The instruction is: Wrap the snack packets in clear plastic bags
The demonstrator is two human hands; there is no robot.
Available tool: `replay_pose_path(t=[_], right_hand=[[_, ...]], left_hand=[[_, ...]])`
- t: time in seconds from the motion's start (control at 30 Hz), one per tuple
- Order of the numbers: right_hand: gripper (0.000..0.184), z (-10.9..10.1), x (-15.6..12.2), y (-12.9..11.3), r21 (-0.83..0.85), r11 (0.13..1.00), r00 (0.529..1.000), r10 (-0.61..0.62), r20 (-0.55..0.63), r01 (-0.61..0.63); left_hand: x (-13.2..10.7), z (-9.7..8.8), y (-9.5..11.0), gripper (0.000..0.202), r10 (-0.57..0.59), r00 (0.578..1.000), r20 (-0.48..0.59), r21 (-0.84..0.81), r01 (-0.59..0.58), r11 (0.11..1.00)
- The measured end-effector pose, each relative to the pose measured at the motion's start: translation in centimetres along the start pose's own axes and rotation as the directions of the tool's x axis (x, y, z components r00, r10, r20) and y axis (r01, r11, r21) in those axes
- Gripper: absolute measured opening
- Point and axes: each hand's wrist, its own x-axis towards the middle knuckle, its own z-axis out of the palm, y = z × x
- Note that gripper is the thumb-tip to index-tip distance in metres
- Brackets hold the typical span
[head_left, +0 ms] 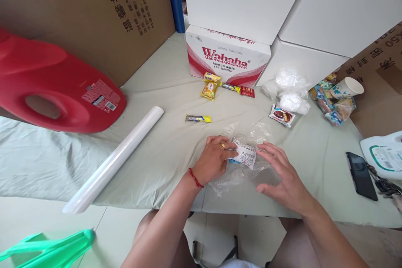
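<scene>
The white roll [115, 159] bounds free cloth [169, 146] beside the left hand [215, 154].

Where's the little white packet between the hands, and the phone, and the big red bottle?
White packet [245, 155]: head view, on its printed side.
Phone [361, 176]: head view, middle of its dark face.
Red bottle [67, 86]: head view, on its body.

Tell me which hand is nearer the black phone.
Right. The right hand is to the left of the black phone; the left hand is farther left, touching the white packet.
</scene>
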Motion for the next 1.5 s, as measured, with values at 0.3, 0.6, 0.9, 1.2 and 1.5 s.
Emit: replay_pose_path(t=[0.3,0.6,0.9,1.2,1.5], right_hand=[[0.063,2.4,0.3,0.7,-0.224,0.965,0.989,-0.145,-0.009,0.139],[0.08,1.9,-1.1,1.7,-0.309,0.932,0.98,-0.16,0.12,0.19],[0.02,1.6,1.1,0.3,-0.102,0.972,0.965,-0.226,-0.131,0.213],[0.027,2.5,5.9,1.3,0.17,0.973,0.981,0.174,-0.079,-0.159],[0.028,4.9,7.5,3.7,0.022,0.93,0.93,0.366,0.031,-0.367]], left_hand=[[0.3,-0.1,1.0,0.053,-0.039,0.997,0.061,0.05,0.036,0.998],[0.2,-0.2,1.1,0.036,-0.044,0.999,-0.001,0.041,0.044,0.998],[0.1,-0.6,1.3,0.026,-0.069,0.998,0.008,-0.032,0.069,0.997],[0.3,-0.6,0.8,0.04,-0.052,0.997,0.05,-0.043,0.054,0.998],[-1.2,-4.8,-0.6,0.044,-0.179,0.974,0.139,-0.175,0.202,0.964]])
